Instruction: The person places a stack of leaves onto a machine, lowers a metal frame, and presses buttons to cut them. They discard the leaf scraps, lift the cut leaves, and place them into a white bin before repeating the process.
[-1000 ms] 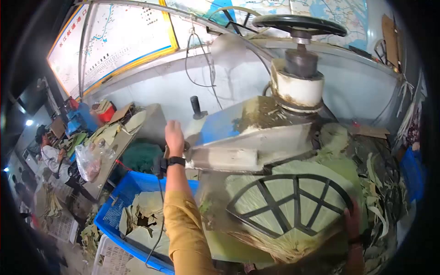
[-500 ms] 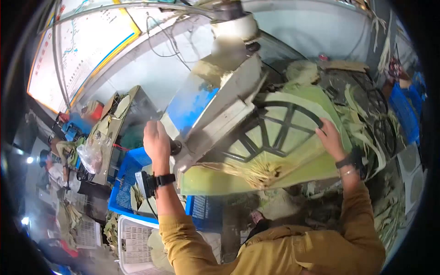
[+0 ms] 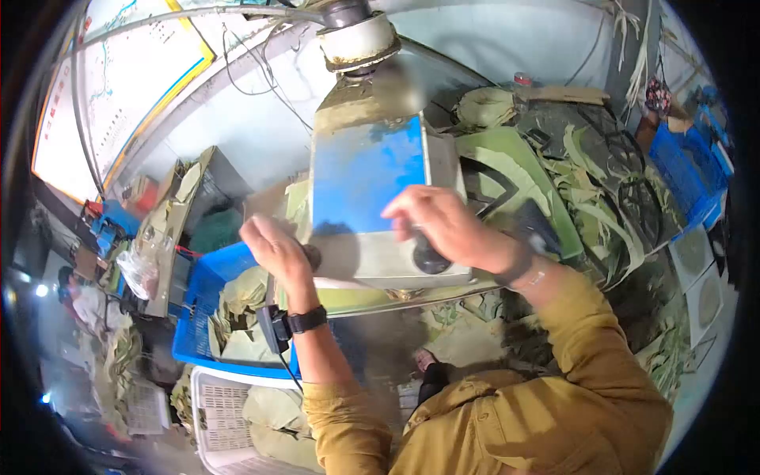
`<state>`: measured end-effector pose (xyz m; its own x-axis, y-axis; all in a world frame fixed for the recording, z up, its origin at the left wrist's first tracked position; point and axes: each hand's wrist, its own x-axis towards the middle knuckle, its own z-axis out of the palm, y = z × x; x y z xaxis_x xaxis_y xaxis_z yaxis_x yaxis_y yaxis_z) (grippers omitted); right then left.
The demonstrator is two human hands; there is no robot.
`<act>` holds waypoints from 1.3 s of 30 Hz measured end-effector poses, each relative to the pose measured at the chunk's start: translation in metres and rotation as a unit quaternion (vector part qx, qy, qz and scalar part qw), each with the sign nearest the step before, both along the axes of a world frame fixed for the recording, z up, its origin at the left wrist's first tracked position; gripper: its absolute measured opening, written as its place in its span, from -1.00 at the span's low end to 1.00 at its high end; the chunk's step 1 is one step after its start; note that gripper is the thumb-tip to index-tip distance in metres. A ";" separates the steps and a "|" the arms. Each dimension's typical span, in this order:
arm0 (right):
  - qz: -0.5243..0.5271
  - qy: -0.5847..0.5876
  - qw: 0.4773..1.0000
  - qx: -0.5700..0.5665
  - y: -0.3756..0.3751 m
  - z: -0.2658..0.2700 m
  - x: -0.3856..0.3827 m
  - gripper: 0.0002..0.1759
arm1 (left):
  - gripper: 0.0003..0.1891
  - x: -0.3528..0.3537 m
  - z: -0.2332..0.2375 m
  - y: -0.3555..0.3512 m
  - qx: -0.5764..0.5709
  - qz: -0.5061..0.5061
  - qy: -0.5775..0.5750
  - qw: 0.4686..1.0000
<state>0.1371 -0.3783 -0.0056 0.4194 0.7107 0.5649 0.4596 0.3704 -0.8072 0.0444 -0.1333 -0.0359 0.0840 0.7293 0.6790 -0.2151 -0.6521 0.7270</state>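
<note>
A press head with a blue top panel [image 3: 368, 170] hangs in front of me, over a green cutting board [image 3: 554, 210]. My left hand [image 3: 277, 253] is at the round handle [image 3: 310, 255] on the head's left side, fingers bent and the handle partly hidden by the hand. My right hand [image 3: 447, 229] is over the black knob [image 3: 430, 257] at the front right, its fingers apart and slightly blurred. A black cutting die [image 3: 495, 190] shows only in part beside the head. Large pale green leaves lie on the board; the head covers most of the die.
A blue crate [image 3: 190, 336] with cut leaves stands at the left, and a white basket [image 3: 222, 412] with leaf pieces is below it. More black dies [image 3: 641, 206] and leaf scraps lie at the right. Another person [image 3: 83, 305] is at the far left.
The press head has swung round over the board and die and now faces me squarely. My right hand has left the die's rim and moved left to the black knob. My left hand stays by its handle.
</note>
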 end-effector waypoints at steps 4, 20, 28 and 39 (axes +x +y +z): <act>-0.037 0.086 0.994 0.063 -0.039 0.001 0.008 -0.68 | -0.75 -0.007 0.020 -0.055 -0.125 -0.144 -0.017 0.981; -0.121 0.137 0.976 0.115 -0.056 -0.034 0.022 -0.80 | -0.82 0.000 -0.017 -0.089 -0.119 -0.127 -0.005 0.985; -0.122 0.148 0.976 0.107 -0.056 -0.045 0.023 -0.81 | -0.80 0.000 -0.028 -0.091 -0.148 -0.155 0.012 0.977; 0.022 -0.123 0.992 -0.007 0.011 -0.025 -0.020 -0.34 | -0.58 -0.014 -0.025 0.064 0.021 0.012 0.082 0.996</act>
<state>0.1176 -0.3673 -0.0306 0.2389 0.7340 0.6357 0.6275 0.3830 -0.6779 0.0308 -0.0692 -0.0610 0.1791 0.7038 0.6874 -0.0808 -0.6859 0.7232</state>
